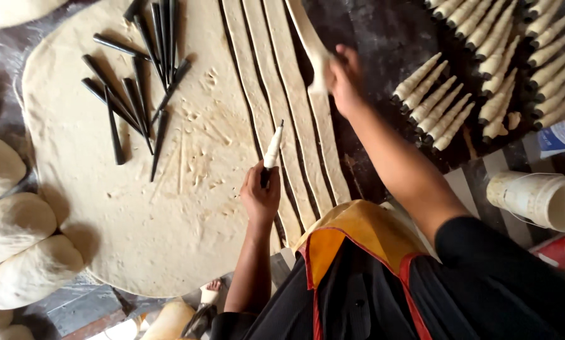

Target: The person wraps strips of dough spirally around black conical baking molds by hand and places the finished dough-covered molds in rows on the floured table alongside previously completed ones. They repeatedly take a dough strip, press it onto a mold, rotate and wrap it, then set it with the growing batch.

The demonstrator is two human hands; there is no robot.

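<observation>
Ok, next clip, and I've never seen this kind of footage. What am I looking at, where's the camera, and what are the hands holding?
There is no machine here: a person works with bare hands, and the one camera sits on their head, looking down past an apron at a dark worktop.

The left hand holds a dark cone mould, its upper part already wrapped in dough. The right hand lifts a dough strip off the surface.

On the worktop lies a large rolled dough sheet, its right part cut into long strips. A heap of bare black moulds rests on the sheet. At upper right, finished cones lie in rows. Dough balls line the left edge, and a white tub lies at right.
</observation>
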